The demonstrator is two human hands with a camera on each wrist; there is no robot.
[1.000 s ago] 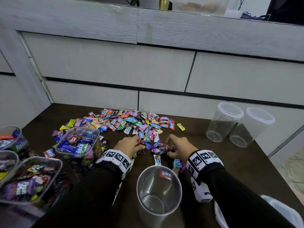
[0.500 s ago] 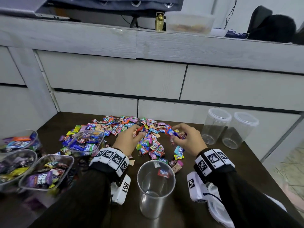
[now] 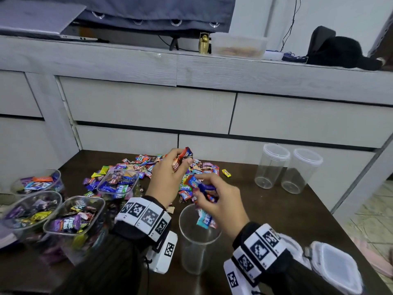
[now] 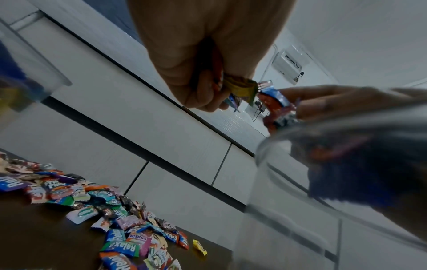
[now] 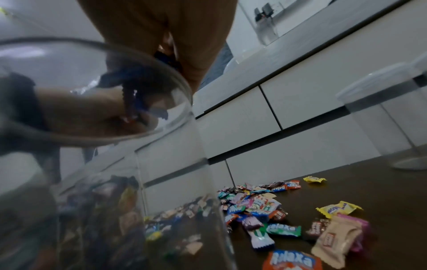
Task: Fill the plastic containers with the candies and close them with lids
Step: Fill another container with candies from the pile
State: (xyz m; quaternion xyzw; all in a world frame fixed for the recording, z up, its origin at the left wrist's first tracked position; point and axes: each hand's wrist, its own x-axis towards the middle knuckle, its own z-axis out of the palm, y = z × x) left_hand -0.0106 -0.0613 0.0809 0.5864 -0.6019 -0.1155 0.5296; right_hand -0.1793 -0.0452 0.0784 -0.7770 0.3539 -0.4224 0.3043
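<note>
Both my hands gripped wrapped candies: my right hand (image 3: 221,201) held a bunch just above the mouth of the open cylindrical container (image 3: 196,241) on the near worktop (image 3: 276,209), my left hand (image 3: 170,175) a few over the candy pile (image 3: 136,167) behind it. I judged that a loose release could bounce sweets off the rim, or a bumped wrist could tip the nearly empty container.
</note>
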